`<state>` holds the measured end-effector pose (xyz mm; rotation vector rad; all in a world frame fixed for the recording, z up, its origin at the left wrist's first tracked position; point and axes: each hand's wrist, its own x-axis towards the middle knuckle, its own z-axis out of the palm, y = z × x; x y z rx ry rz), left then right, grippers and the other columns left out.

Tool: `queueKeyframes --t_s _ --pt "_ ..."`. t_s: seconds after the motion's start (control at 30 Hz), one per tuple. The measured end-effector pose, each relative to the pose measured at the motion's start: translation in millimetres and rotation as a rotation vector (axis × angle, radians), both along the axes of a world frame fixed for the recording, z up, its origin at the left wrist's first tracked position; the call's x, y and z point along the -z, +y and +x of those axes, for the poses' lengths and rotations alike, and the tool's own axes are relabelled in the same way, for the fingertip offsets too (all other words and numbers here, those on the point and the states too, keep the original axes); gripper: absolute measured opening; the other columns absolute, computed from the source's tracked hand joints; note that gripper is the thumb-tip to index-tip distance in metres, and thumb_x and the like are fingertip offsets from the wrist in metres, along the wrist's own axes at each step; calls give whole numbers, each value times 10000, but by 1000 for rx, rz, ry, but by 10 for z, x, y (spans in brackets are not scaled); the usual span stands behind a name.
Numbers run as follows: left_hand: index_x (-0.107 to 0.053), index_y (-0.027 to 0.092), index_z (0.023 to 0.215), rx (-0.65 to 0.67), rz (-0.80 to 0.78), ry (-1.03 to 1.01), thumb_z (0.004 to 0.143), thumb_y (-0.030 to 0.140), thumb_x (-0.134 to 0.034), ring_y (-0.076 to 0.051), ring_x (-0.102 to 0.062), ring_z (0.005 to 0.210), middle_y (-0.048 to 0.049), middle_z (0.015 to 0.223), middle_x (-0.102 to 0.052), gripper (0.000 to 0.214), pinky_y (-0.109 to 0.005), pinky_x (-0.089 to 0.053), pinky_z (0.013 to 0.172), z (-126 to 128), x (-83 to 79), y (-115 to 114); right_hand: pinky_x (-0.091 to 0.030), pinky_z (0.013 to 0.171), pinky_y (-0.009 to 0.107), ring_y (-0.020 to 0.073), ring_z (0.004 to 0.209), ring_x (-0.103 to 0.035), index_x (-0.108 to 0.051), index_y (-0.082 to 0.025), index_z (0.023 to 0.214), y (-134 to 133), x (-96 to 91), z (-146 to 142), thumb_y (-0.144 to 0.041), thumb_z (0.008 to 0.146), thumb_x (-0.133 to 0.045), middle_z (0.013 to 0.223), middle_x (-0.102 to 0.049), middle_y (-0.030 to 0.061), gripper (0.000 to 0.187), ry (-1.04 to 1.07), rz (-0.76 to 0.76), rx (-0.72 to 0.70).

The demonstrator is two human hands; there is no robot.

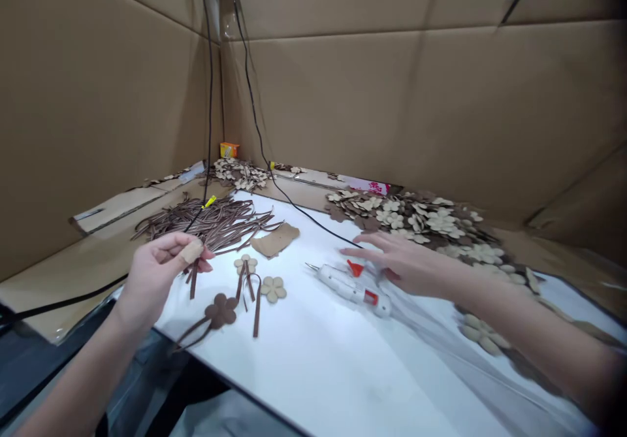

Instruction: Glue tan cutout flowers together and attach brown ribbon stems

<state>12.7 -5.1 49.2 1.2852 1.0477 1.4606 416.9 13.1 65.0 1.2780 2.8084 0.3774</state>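
Note:
My left hand (159, 270) is closed in a pinch on a brown ribbon strip (194, 283), whose end hangs below the fingers. A beige covering wraps the tip of its thumb. Over the white board, my right hand (406, 264) is stretched out with its fingers apart, just behind a white glue gun (337, 283) with a red trigger. I cannot tell whether the hand touches it. Between the hands lie a beige flower with brown ribbon strips (245, 264), a plain beige flower (273, 289) and a brown flower with a ribbon loop (221, 311).
A pile of brown ribbon strips (215, 218) lies behind my left hand, beside a cardboard scrap (275, 240). Heaps of beige and brown flowers (431, 218) spread along the back right. A black cord (298, 203) crosses the white board (304, 372). Cardboard walls (392, 110) stand around.

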Motion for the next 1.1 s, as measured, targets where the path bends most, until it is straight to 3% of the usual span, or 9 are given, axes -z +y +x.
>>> queueKeyframes --t_s 0.13,0.33,0.43,0.6,0.7,0.83,0.93,1.1 --pt "-626 146 700 24 -28 -74 699 343 -722 -90 -563 542 -13 686 -669 219 -167 -423 504 61 87 156 -448 873 408 254 1097 -530 -433 -330 1325 -44 191 97 -72 760 -449 1225 -554 81 621 -14 -85 -28" --pt "-616 154 714 56 22 -34 748 323 -677 -84 -554 552 -4 705 -662 183 -186 -435 556 217 54 223 -467 825 402 261 1025 -561 -513 -266 1205 0 217 41 -67 722 -435 1122 -598 90 528 -34 -155 14" --pt "-620 151 689 109 27 96 751 322 -667 -104 -581 584 -13 672 -665 187 -193 -450 572 245 17 201 -479 785 374 268 994 -580 -550 -212 1112 -24 194 -7 -57 655 -440 1083 -613 112 495 15 -179 55" --pt "-607 158 694 274 -41 421 767 334 -616 -160 -631 606 -30 654 -672 191 -229 -463 545 289 122 112 -494 700 303 223 826 -624 -542 -206 999 -224 128 -282 -274 737 -527 988 -648 73 271 355 -363 126" --pt "-601 171 729 345 137 657 802 277 -574 -209 -659 848 -51 832 -696 131 -265 -488 704 302 201 75 -492 700 289 207 784 -637 -556 -226 968 -316 150 -458 -276 753 -517 945 -667 40 224 455 -477 149" --pt "-580 189 784 530 403 795 859 195 -502 -198 -533 1155 -54 971 -698 109 -268 -411 922 304 240 82 -491 726 296 219 854 -652 -595 -211 1049 -314 300 -535 -193 756 -461 1014 -682 74 323 477 -421 66" --pt "-556 202 812 639 432 842 884 207 -479 -182 -483 1212 -50 1078 -682 106 -277 -366 989 314 232 87 -488 677 287 208 794 -653 -608 -183 1024 -274 403 -526 -199 761 -462 954 -690 90 301 499 -330 -14" --pt "-571 219 843 746 427 1026 905 212 -434 -182 -454 1244 -27 1131 -657 151 -335 -190 1112 340 219 81 -454 604 250 174 689 -634 -600 -187 913 -231 392 -573 -147 713 -507 865 -689 61 224 447 -293 24"
